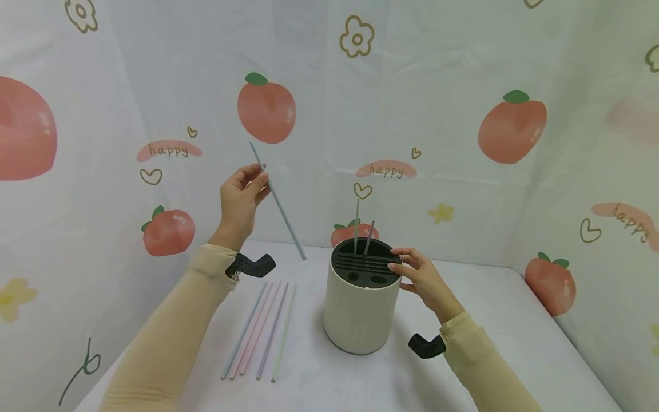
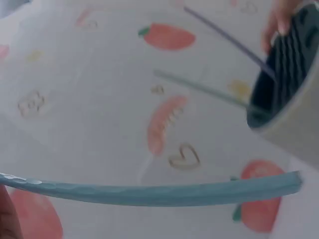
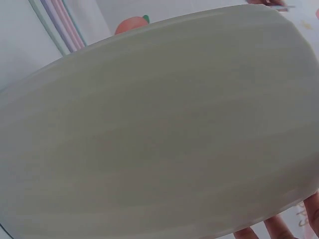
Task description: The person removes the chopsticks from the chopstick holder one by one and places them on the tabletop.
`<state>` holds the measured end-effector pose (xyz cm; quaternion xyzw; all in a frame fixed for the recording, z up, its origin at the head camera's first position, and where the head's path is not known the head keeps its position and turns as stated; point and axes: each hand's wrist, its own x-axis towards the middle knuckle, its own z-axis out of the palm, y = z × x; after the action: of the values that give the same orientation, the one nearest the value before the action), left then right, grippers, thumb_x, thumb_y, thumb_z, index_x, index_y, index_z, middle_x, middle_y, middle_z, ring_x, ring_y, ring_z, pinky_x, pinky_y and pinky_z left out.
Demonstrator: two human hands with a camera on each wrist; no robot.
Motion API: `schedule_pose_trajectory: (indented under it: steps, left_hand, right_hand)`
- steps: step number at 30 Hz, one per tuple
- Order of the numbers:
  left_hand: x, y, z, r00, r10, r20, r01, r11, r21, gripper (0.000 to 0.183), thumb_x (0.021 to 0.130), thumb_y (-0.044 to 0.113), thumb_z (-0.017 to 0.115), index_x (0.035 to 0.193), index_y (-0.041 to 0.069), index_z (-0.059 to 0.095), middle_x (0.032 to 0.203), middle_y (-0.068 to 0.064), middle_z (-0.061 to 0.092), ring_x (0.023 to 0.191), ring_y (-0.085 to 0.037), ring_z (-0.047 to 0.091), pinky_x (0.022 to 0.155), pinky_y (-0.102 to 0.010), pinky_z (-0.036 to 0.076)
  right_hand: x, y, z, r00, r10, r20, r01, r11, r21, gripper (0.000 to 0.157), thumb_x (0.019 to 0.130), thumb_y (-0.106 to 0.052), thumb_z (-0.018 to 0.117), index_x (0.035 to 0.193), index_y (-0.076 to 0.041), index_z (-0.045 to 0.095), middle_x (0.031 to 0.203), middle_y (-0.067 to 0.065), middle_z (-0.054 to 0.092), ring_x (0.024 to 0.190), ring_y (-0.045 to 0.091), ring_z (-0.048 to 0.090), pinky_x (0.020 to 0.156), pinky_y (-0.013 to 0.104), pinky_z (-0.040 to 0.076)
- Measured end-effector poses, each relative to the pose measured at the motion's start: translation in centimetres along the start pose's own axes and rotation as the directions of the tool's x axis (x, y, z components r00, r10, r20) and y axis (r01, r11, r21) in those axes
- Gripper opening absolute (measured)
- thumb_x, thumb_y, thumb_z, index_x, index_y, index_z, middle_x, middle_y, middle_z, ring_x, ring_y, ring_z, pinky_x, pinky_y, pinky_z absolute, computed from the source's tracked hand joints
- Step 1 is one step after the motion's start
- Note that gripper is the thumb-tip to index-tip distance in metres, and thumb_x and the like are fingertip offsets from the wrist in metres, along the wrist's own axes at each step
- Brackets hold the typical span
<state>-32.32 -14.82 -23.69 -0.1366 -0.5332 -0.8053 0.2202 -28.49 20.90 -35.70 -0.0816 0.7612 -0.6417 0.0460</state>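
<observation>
My left hand (image 1: pixel 242 197) is raised left of the utensil holder and pinches a slim blue straw (image 1: pixel 283 209) near its upper part. The straw slants down to the right; its free end (image 2: pixel 284 184) hangs above the table. A cream, ribbed utensil holder (image 1: pixel 360 320) with a black slotted top (image 1: pixel 362 263) stands upright on the table. Inside its rear opening lean a green straw (image 1: pixel 356 226) and a purple straw (image 1: pixel 369 236). My right hand (image 1: pixel 424 280) grips the holder's right rim, fingertips over the edge. Its fingers (image 3: pixel 276 228) show partly behind the cream wall.
Several pastel straws (image 1: pixel 262 329), blue, pink, purple and green, lie side by side on the white table (image 1: pixel 463 366) left of the holder. A white cloth backdrop (image 1: pixel 437 68) printed with peaches hangs behind and at the sides.
</observation>
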Motion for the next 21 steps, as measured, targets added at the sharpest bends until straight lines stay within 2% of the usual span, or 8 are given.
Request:
schedule_pose_trajectory:
  steps: [4,7,9,13,15,18,21]
  left_hand:
    - [0.0,-1.3,-3.4,0.994,-0.11,-0.003,0.11,0.987,0.119,0.009,0.092,0.002,0.062,0.1,0.006,0.064,0.092,0.007,0.064,0.077,-0.003,0.061,0.073,-0.016,0.055]
    - [-0.3,-2.9,-6.2,0.979,-0.204,0.007,0.195,0.943,0.269,0.023,0.094,0.004,0.061,0.115,-0.005,0.06,0.089,0.012,0.065,0.077,0.001,0.061,0.072,-0.013,0.054]
    - [-0.7,-4.0,-8.0,0.963,-0.269,0.023,0.239,0.888,0.392,0.035,0.095,0.006,0.059,0.124,-0.012,0.053,0.088,0.012,0.063,0.077,0.002,0.059,0.072,-0.013,0.053]
    - [-1.7,-6.4,-11.2,0.911,-0.41,0.036,0.311,0.743,0.593,0.041,0.097,0.006,0.057,0.129,-0.017,0.048,0.095,0.0,0.065,0.074,0.002,0.057,0.071,-0.013,0.053]
    - [-2.3,-7.6,-12.4,0.878,-0.477,0.022,0.351,0.676,0.648,0.04,0.096,0.005,0.057,0.128,-0.018,0.049,0.098,-0.006,0.065,0.074,0.0,0.057,0.07,-0.015,0.053]
    - [-3.4,-9.0,-13.7,0.834,-0.552,-0.018,0.409,0.595,0.692,0.038,0.095,0.003,0.058,0.125,-0.018,0.051,0.099,-0.011,0.066,0.073,-0.004,0.057,0.068,-0.018,0.054]
    - [-4.5,-10.1,-14.8,0.805,-0.591,-0.051,0.439,0.537,0.721,0.036,0.094,0.002,0.059,0.122,-0.019,0.053,0.096,-0.013,0.065,0.072,-0.009,0.056,0.068,-0.02,0.055]
  right_hand:
    - [0.0,0.0,0.1,1.0,0.0,-0.003,0.0,1.0,0.001,0.049,0.094,-0.022,0.063,0.135,-0.005,0.043,0.129,0.012,0.049,0.11,0.016,0.056,0.101,0.056,0.045]
    - [0.0,0.0,0.1,1.0,-0.001,-0.004,0.001,1.0,0.0,0.049,0.094,-0.022,0.063,0.135,-0.005,0.043,0.129,0.012,0.05,0.109,0.015,0.056,0.1,0.055,0.046]
    - [0.0,-0.1,0.1,1.0,-0.002,-0.003,0.002,1.0,-0.002,0.049,0.094,-0.022,0.063,0.135,-0.005,0.043,0.13,0.013,0.049,0.109,0.015,0.056,0.1,0.055,0.046]
    - [0.0,-0.1,0.0,1.0,-0.007,0.0,0.006,1.0,-0.007,0.049,0.095,-0.023,0.062,0.136,-0.005,0.043,0.132,0.014,0.048,0.11,0.016,0.055,0.101,0.055,0.045]
    - [0.0,-0.1,0.0,1.0,-0.007,-0.002,0.007,1.0,-0.007,0.049,0.095,-0.023,0.062,0.136,-0.005,0.043,0.133,0.015,0.048,0.11,0.016,0.055,0.101,0.056,0.045]
    - [0.0,-0.1,0.0,1.0,-0.002,-0.006,0.002,1.0,-0.001,0.049,0.095,-0.022,0.062,0.136,-0.005,0.043,0.132,0.014,0.048,0.11,0.016,0.055,0.101,0.056,0.045]
    - [-0.1,-0.1,0.1,1.0,0.003,-0.008,-0.003,1.0,0.01,0.048,0.094,-0.022,0.063,0.135,-0.006,0.044,0.132,0.014,0.048,0.109,0.015,0.056,0.101,0.055,0.046]
